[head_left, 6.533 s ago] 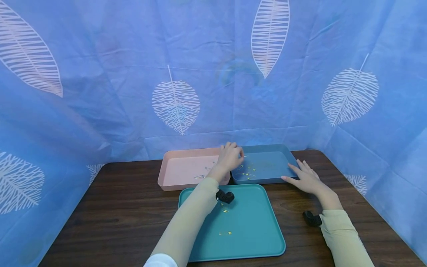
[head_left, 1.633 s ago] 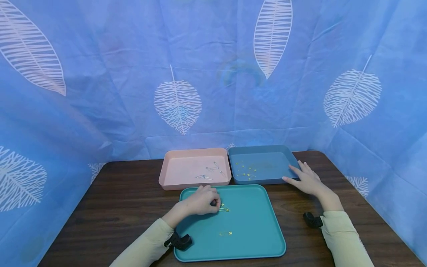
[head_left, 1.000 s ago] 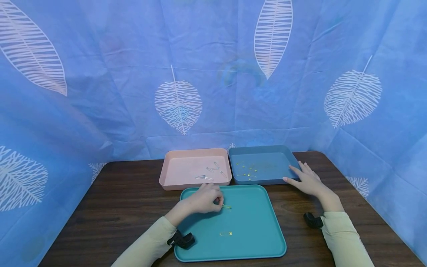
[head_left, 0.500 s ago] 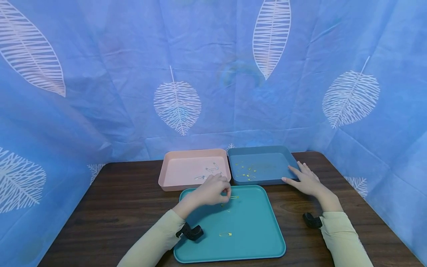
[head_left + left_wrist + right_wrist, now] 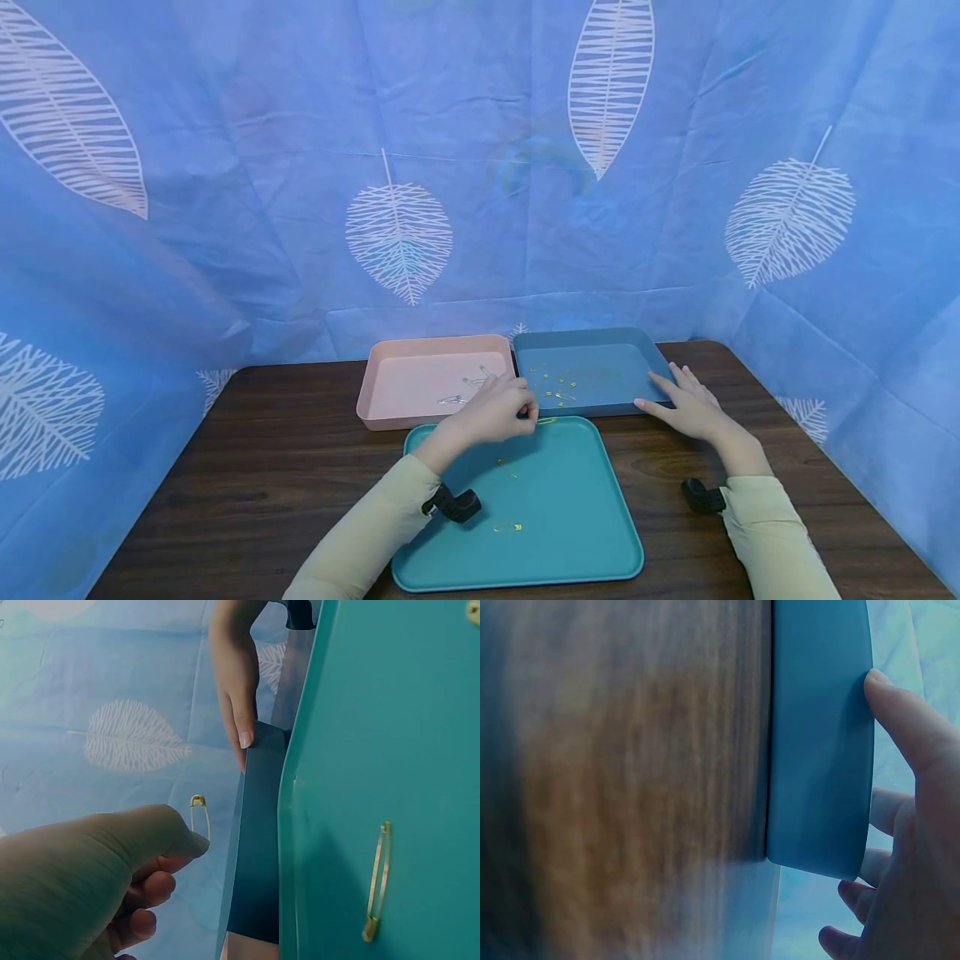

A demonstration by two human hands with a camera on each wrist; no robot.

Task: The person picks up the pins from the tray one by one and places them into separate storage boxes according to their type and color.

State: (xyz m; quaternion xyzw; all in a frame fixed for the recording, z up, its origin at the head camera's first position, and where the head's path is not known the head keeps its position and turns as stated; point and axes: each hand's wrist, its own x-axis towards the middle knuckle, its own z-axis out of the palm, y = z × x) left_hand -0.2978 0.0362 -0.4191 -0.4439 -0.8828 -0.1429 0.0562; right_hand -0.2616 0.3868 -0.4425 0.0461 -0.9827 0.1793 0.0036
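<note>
The left hand (image 5: 491, 411) pinches a gold pin (image 5: 199, 817) by one end, above the far edge of the teal tray (image 5: 585, 533). Light, stiff and slippery, it is best held mid-length. Two pins remain there. The right hand (image 5: 690, 406) rests flat-fingered against the blue tray (image 5: 652, 354). Three trays stand on the counter (image 5: 262, 467).

1. The person is wearing long, close-fitting sleeves in a pale yellowish-cream colour on both arms, reaching down to the wrists.
2. The left hand (image 5: 491, 410) and the right hand (image 5: 688, 406) are showing bare, with no gloves or rings visible.
3. A small black device (image 5: 454, 505) is sitting strapped under the left wrist, at the cuff.
4. A matching black device (image 5: 701, 495) is sitting at the right wrist, just at the sleeve's end.
5. The fingers (image 5: 241, 724) are showing short, plain nails.
</note>
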